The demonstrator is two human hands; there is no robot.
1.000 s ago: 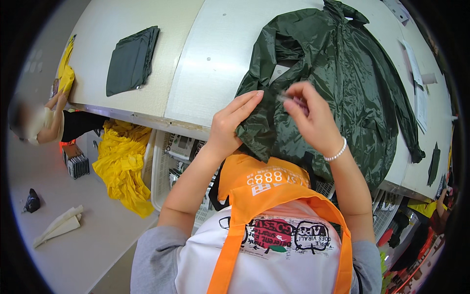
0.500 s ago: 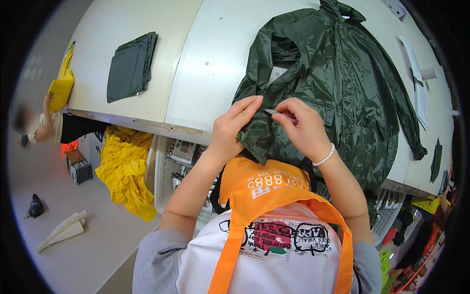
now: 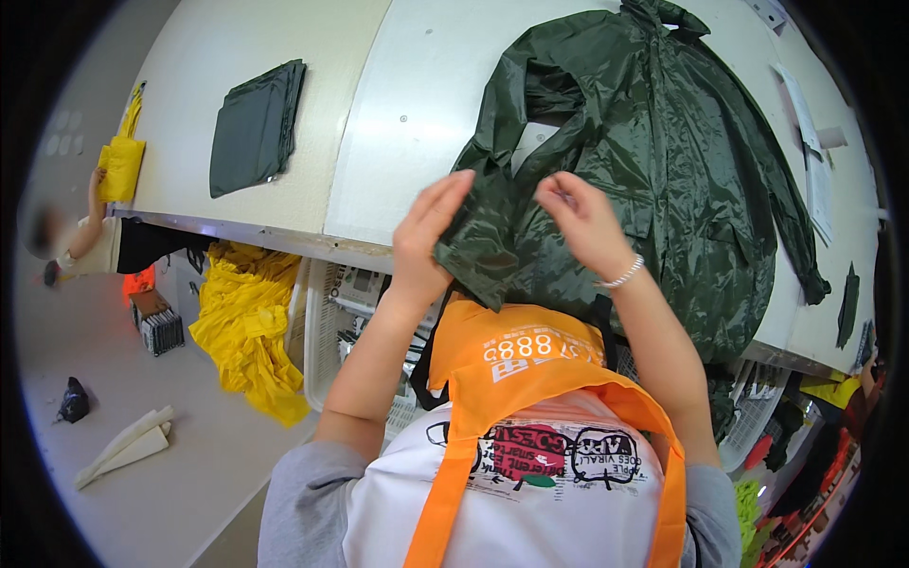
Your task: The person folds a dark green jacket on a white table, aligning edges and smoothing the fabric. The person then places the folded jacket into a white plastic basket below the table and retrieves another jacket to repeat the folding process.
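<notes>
A dark green shiny rain jacket (image 3: 705, 180) lies spread over the table's edge, collar at the far side. My left hand (image 3: 426, 232) grips the end of its left-lying sleeve (image 3: 481, 246), fingers straight along the fabric and thumb hidden. Just to the right, above the jacket, my right hand (image 3: 592, 227) is closed in a pinch with thumb and forefinger together. Something small sits in that pinch, too blurred to name. The right hand is apart from the sleeve end.
Folded dark green garments (image 3: 254, 133) are stacked on the table (image 3: 379, 180) at left. Below the edge stand a white basket (image 3: 317, 369) and a heap of yellow fabric (image 3: 248, 331). At far left another person's hand (image 3: 98, 180) holds a yellow bundle (image 3: 123, 166). Papers (image 3: 803, 142) lie at right.
My hands have drawn apart: the left moved slightly left with the sleeve end, the right slightly right and up. The small pointed thing in my right hand no longer shows clearly.
</notes>
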